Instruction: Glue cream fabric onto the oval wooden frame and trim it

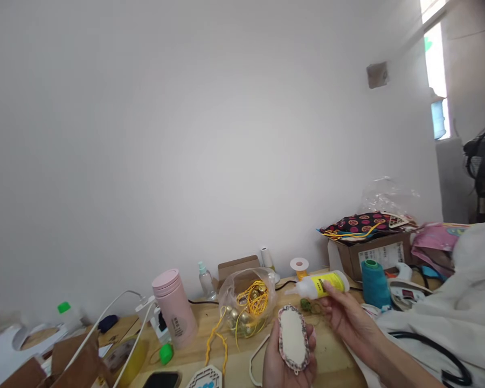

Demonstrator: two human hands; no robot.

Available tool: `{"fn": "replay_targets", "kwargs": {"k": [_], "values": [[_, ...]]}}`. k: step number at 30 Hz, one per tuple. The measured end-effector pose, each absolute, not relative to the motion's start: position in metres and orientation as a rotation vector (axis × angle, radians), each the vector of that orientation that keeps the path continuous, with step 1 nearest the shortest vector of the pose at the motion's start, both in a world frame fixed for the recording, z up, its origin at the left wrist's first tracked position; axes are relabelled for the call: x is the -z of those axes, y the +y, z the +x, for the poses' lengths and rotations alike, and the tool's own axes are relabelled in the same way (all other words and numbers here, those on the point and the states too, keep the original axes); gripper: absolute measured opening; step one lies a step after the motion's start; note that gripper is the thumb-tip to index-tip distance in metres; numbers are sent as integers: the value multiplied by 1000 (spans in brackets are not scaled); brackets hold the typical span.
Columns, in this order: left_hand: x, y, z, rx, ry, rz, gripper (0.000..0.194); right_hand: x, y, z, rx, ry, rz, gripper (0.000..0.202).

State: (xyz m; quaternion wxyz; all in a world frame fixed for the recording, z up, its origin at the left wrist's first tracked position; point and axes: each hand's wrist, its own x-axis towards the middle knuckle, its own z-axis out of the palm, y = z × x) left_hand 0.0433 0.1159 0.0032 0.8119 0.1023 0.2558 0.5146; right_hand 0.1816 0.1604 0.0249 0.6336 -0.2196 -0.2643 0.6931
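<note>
Head view: left hand (285, 366) at the bottom edge of the frame, fingers curled up around an oval fabric-edged piece (293, 338) — cream face up, patterned trim round the rim. It sits in the palm, held above the near edge of the worktop (327, 355).

Right hand (345, 318) comes in from the right, fingers wrapped on a glue bottle (321, 284) with a yellow label. Bottle lies roughly level, white nozzle pointing left, just above and to the right of the oval piece — not touching it.

On the worktop behind the hands: clear bag (246, 302) of gold bells and yellow cord, mid-table. Pink tumbler (174, 308) left of it, upright. Small spray bottle (205, 279) and a brown cardboard box (237, 267) toward the back edge by the wall. Orange ribbon spool (299, 265) at the back, behind the glue bottle. Teal thread cone (374, 283) right of the right hand, upright. Cardboard box (374, 253) at the right back corner, dark patterned fabric (361, 222) piled on top.

Left end: white cables (117, 318), a green cap (166, 353), a black phone (161, 379) at the near edge. White cloth (461, 302) covers the right end.
</note>
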Motion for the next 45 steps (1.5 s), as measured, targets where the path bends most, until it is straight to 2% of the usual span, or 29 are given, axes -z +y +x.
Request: {"fn": "replay_targets", "kwargs": {"k": [8,18,22,28,37,45], "values": [[-2,112,47,-1099,527,269,43,-28,154,185,-1100,-1001,-824,36],[7,111,49,-1103,512,343,44,-26,152,179,-1093,-1109,-819,39],[5,110,48,-1133,494,330,43,-27,149,180,-1054,-988,-827,36],[5,108,48,-1154,557,304,43,-29,154,185,-1375,-843,-663,31],[4,106,51,-1087,470,338,41,-39,148,190,-915,-1233,-871,38],[4,103,53,-1052,439,351,41,-39,150,194,-829,-1265,-951,37]]}}
